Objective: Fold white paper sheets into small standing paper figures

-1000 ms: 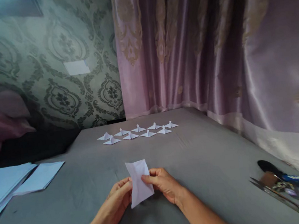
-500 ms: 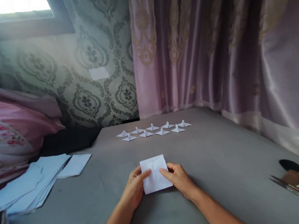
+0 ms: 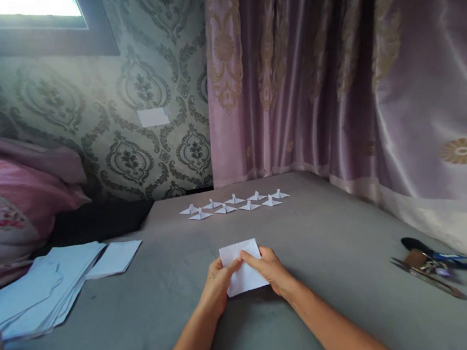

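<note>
A small white sheet of paper lies on the grey bed surface in front of me. My left hand pinches its left edge, with the thumb and forefinger pressed on the middle. My right hand presses on the paper from the right, its fingertips meeting the left hand's near the centre crease. Both hands are closed on the sheet. Further back lie two rows of several folded white paper figures.
A stack of white paper sheets lies at the left. Scissors with blue handles lie at the right. Pink pillows are at the far left. A pink curtain hangs behind and to the right, patterned wallpaper at the back.
The paper went from being held upright to lying flat on the bed. My fingertips have moved in towards its middle. My view shifted left, then steadied.
</note>
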The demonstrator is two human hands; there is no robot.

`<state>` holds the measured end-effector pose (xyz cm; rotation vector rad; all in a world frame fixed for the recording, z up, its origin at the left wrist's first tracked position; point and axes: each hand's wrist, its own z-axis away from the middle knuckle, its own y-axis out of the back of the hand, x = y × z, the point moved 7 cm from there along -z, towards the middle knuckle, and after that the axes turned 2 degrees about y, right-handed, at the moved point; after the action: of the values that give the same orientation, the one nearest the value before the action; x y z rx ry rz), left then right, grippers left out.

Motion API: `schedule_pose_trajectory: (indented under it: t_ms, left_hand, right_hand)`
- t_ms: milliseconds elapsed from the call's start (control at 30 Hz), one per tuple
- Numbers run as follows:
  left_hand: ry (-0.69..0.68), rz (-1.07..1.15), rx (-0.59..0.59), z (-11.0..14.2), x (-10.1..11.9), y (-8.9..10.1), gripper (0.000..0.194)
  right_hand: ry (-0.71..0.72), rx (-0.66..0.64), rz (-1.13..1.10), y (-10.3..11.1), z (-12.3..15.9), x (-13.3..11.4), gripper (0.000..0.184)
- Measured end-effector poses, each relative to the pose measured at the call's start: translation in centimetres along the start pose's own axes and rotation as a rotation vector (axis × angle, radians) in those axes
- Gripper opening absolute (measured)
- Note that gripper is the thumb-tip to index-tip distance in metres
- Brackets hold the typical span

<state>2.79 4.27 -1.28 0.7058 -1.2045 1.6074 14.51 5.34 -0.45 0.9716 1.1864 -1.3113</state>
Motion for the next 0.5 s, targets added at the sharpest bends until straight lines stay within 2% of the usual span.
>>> schedule_pose_trajectory:
  t_ms: [233, 367, 500]
  left_hand:
    - [-0.081, -0.105, 0.147, -0.5, 0.7, 1.7, 0.042]
    - [-0.182, -0.396, 0.223, -0.6, 1.7, 2.3, 0.056]
    - [-0.230, -0.491, 0.270, -0.8, 2.1, 3.3, 0.055]
  right_hand:
    - [0.091, 0.009, 0.148, -1.3, -1.1, 1.1, 0.054]
    - [0.098, 0.045, 0.257, -0.2, -1.8, 2.0, 0.049]
    - [0.108, 0.085, 0.363, 1.5, -2.2, 2.1, 0.041]
